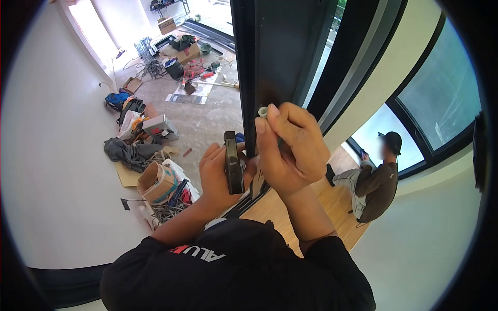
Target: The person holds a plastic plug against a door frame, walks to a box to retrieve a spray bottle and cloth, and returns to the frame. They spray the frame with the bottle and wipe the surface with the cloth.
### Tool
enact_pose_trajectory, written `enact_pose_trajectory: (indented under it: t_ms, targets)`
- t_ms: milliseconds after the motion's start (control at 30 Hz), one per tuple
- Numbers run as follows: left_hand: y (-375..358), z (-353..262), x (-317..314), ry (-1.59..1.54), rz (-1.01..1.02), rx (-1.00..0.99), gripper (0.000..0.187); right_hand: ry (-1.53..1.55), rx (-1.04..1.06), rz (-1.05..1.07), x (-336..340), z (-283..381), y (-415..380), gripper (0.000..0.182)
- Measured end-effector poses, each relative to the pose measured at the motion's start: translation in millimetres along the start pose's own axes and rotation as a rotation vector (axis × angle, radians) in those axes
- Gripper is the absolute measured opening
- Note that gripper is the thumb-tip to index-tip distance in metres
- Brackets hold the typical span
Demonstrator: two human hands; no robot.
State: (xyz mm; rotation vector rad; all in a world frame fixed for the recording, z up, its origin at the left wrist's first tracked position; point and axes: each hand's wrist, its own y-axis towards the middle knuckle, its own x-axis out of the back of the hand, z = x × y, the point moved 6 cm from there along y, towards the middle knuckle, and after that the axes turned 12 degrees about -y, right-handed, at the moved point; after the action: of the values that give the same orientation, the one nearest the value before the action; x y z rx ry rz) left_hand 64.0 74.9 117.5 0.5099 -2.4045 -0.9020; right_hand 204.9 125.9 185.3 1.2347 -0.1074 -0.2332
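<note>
My right hand (295, 150) is raised in front of the dark door frame (282, 57), pinching a small pale ring-shaped piece (263, 112) between thumb and index fingertip. The hole of the ring faces up toward me. Lower and to the left, my left hand (210, 173) is closed around a dark, glossy, elongated block (234, 163) held upright beside the frame's edge. What kind of thing the block is, I cannot make out. A bit of something blue (239, 137) shows just behind it, partly hidden.
To the right, a person in a dark cap (381, 192) sits low by a window, holding a small dark object. On the left, a round cardboard container (157, 182), cables, bags and a grey box (160, 128) line the wall. Tools and cartons (188, 54) litter the floor beyond.
</note>
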Motion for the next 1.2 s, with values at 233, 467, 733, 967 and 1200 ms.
enact_pose_trajectory:
  t_ms: [233,467,733,967,1200]
  targets:
    - [-2,-3,1,0.005,-0.034,-0.027,0.032,-0.019,0.039,-0.024,-2,-2,1,0.029]
    - [-2,10,3,-0.036,-0.012,0.085,0.030,-0.039,-0.027,0.283,-1,-13,-70,0.030]
    - [-71,34,7,-0.222,0.061,0.304,0.021,0.164,-0.452,0.393,23,-20,-137,0.023]
    - [-111,26,1,-0.504,-0.092,0.632,0.016,0.300,-0.527,0.428,14,-16,-175,0.022]
    - [-107,1,27,-0.381,0.146,0.426,0.011,0.507,-0.576,0.666,22,-42,-192,0.035]
